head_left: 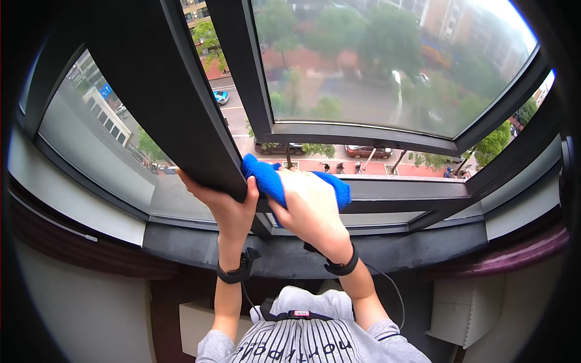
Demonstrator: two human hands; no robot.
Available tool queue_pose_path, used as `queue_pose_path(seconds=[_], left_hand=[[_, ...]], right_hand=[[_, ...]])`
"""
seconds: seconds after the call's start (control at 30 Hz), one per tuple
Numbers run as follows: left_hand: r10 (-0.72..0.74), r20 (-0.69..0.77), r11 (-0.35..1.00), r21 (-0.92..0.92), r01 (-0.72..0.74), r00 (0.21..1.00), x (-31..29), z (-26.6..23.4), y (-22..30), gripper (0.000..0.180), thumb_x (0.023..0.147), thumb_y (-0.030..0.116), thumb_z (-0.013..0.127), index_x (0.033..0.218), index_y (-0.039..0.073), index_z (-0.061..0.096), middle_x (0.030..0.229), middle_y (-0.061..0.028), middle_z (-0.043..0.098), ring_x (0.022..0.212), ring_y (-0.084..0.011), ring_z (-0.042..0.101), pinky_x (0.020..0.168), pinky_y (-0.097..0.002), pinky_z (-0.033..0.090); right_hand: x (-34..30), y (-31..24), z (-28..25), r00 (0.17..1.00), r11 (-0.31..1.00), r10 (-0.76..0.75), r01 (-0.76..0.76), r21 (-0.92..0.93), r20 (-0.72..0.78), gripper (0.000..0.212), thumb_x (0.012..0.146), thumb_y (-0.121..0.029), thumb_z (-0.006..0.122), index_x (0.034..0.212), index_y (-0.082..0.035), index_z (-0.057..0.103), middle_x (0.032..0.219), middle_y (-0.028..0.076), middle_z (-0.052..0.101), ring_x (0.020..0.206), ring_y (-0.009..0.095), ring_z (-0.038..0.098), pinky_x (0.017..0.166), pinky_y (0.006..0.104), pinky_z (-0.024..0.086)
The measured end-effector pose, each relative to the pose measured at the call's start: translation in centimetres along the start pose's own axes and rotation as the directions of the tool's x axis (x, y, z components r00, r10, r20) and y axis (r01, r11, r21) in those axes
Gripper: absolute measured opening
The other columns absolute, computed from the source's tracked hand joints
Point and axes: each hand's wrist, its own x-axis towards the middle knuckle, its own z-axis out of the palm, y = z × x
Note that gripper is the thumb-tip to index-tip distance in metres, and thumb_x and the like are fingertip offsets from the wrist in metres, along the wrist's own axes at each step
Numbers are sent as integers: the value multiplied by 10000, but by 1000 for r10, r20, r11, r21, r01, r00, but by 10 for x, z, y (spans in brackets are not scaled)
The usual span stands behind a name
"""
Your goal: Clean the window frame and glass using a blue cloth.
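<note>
My left hand [227, 209] grips the lower part of a wide dark window post [163, 91], thumb on its right side and fingers round its left. In my right hand [308, 206] is a bright blue cloth [266, 176], bunched under the fingers. One end of the cloth presses against the right edge of the post, and the other sticks out on the right over the lower frame bar [405, 190]. Beyond my right hand a framed glass sash [387, 66] is swung outward. The fingertips of my right hand are partly hidden by the cloth.
A grey stone sill [417, 245] runs below the window. Purple curtains [514, 257] hang at both sides. Through the opening, a street with parked cars [368, 151] and trees lies far below. A white cabinet [463, 308] stands at lower right; a cable [396, 290] hangs near my right forearm.
</note>
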Motion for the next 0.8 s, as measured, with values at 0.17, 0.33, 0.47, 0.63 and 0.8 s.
queue_pose_path(seconds=[0.17, 0.33, 0.47, 0.63, 0.8], left_hand=[[-16, 14, 1000, 12, 16, 1000, 0, 3, -2, 1229, 766, 277, 799, 1500, -75, -121, 1543, -329, 26, 1440, -460, 98, 1169, -530, 107], [-7, 20, 1000, -15, 7, 1000, -2, 8, 2, 1228, 759, 270, 792, 1499, -78, -123, 1539, -329, 34, 1430, -467, 114, 1158, -538, 123], [-15, -5, 1000, 19, 16, 1000, -6, -1, -4, 1216, 749, 263, 768, 1500, -80, -123, 1529, -333, 52, 1402, -469, 160, 1143, -546, 152], [30, -17, 998, 48, -29, 999, -7, 5, -6, 1207, 744, 260, 757, 1500, -86, -118, 1526, -333, 55, 1374, -465, 198, 1130, -550, 170], [38, 6, 999, 38, -38, 999, -4, 2, -7, 1239, 752, 308, 785, 1482, -117, -121, 1512, -348, 70, 1367, -466, 191, 1129, -554, 149]], right_hand=[[6, -6, 12, 999, 1000, 23, -24, 20, 48, 259, 804, -219, 676, 883, 21, 620, 832, 186, 647, 806, 360, 644, 761, 430, 510], [-19, 25, -39, 1000, 998, 6, -6, -70, 1, 273, 828, -235, 678, 968, -2, 652, 829, 167, 660, 798, 342, 654, 733, 421, 508], [-55, 46, -93, 964, 938, 227, -255, -236, -138, 231, 867, -238, 659, 959, -29, 690, 822, 173, 666, 774, 370, 643, 705, 430, 502], [-51, 40, -82, 954, 907, 242, -287, -307, -176, 202, 863, -198, 667, 947, -15, 686, 802, 178, 659, 769, 372, 643, 701, 432, 498], [-13, 8, -14, 998, 990, -3, -6, -143, -58, 240, 773, -150, 671, 955, 5, 651, 871, 159, 668, 812, 338, 655, 743, 406, 515]])
